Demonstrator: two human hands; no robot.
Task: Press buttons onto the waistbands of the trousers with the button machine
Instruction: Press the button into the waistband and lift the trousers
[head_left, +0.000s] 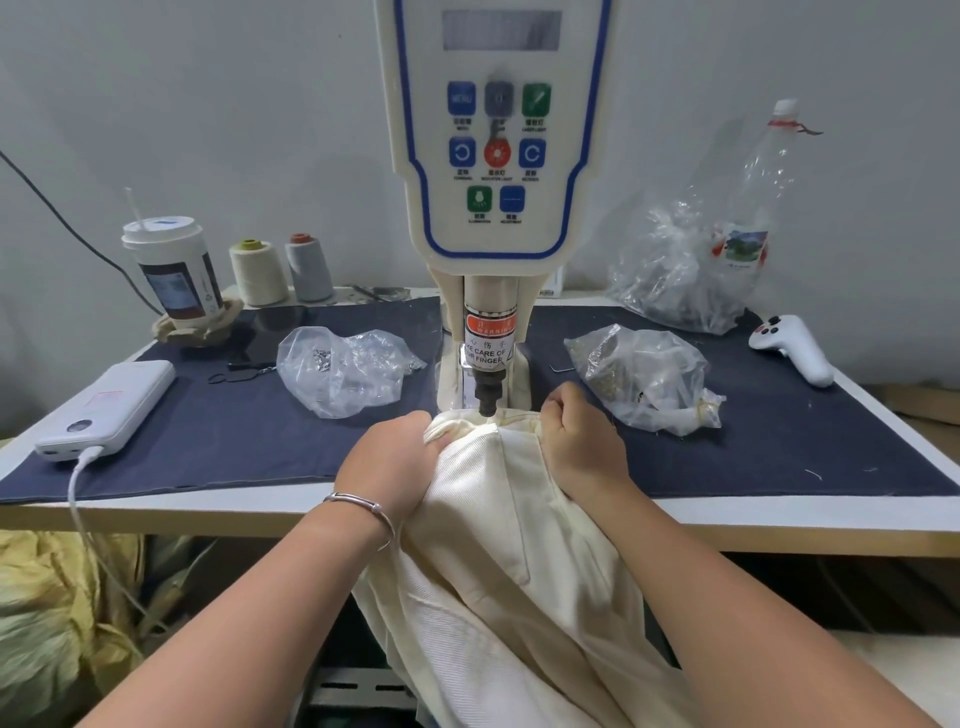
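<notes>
My left hand (392, 462) and right hand (582, 441) each grip the cream trousers (498, 519) with curled fingers, holding the waistband (511, 418) under the button machine (501, 156) punch. Next, I judge, comes the press; fingers stay clear. Left of the machine lies a power bank (111, 408), right a white controller (792, 348), on the navy mat (234, 436), by a grey wall.

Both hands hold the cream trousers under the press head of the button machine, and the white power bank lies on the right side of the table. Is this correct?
Not quite. The head view shows the power bank on the left side of the table, not the right. The rest holds: the left hand and right hand hold the cream trousers under the press head of the button machine.
</notes>
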